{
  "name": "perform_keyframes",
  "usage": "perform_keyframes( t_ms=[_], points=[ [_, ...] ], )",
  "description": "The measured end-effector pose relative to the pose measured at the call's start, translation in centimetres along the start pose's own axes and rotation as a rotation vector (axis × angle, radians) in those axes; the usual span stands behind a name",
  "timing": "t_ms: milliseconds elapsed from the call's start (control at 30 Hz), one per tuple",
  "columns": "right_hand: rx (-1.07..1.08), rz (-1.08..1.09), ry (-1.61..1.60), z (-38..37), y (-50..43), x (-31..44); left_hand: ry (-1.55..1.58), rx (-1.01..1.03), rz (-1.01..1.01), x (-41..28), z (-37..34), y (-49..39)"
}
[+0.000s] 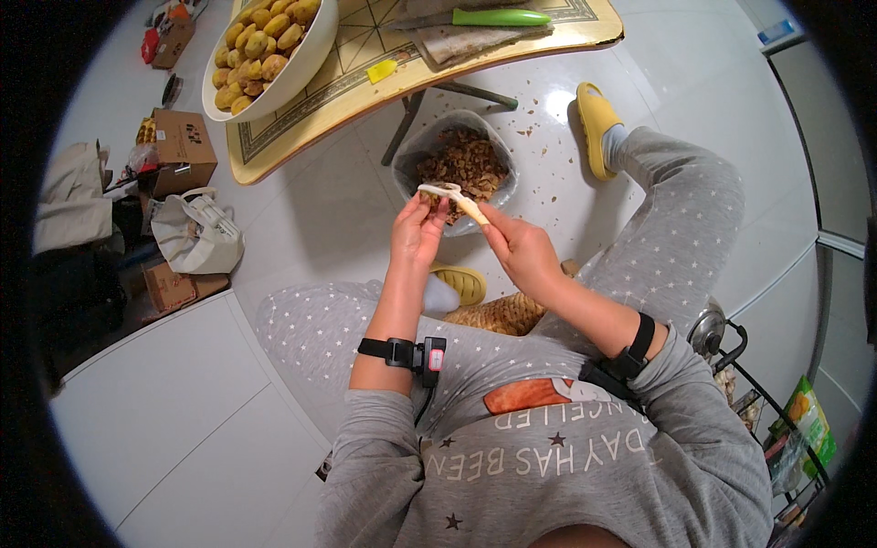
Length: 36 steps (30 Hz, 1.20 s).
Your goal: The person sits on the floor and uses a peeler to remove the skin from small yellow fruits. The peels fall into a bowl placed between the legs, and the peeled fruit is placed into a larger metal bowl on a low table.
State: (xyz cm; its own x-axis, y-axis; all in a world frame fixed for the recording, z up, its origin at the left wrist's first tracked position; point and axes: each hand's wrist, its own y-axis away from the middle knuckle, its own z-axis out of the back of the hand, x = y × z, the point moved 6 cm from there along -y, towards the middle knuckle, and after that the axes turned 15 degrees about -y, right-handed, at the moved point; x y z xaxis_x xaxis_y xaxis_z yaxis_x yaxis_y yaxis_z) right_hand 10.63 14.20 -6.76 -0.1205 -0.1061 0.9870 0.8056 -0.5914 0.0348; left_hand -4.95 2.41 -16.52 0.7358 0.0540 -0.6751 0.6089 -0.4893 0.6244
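My right hand [524, 253] grips the pale yellow handle of a peeler [473, 210]. The peeler's white head lies across the fingertips of my left hand [418, 226]. Between those fingers is a small piece that looks like a potato [434, 199], mostly hidden by the peeler and fingers. Both hands are held over the near rim of a waste bin [508, 147] lined with a clear plastic bag. Brown peelings [462, 161] lie heaped inside it.
A low table [363, 96] bears a white bowl [316, 61] of small potatoes [256, 44], a green-handled knife [503, 17] on a cloth [445, 48], and a yellow scrap [382, 70]. Peel bits dot the floor. Cardboard boxes [183, 147] stand left; a black rack [774, 404] is at right.
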Motion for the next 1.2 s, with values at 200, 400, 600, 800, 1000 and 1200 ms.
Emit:
perform_keyframes(
  t_ms=[200,400,600,800,1000,1200],
  points=[
    [0.044,0.008,0.182,-0.4,0.4,0.4,-0.008,-0.035,0.001,0.1,0.3,-0.1],
    [0.012,0.031,0.261,-0.1,0.1,0.6,-0.079,0.070,-0.009,0.0,0.0,0.0],
    [0.020,0.052,0.245,0.2,-0.3,0.3,-0.148,0.151,0.040,-0.1,0.2,0.1],
    [0.069,0.008,0.255,0.2,-0.8,-0.5,-0.236,0.253,0.131,0.9,-0.6,0.8],
    [-0.053,-0.179,-0.018,1.5,-1.8,-1.9,-0.088,0.250,0.107,0.1,-0.9,0.5],
    [-0.068,-0.075,-0.051,0.9,-1.2,-1.0,0.114,0.132,0.065,0.2,-0.2,0.1]
  ],
)
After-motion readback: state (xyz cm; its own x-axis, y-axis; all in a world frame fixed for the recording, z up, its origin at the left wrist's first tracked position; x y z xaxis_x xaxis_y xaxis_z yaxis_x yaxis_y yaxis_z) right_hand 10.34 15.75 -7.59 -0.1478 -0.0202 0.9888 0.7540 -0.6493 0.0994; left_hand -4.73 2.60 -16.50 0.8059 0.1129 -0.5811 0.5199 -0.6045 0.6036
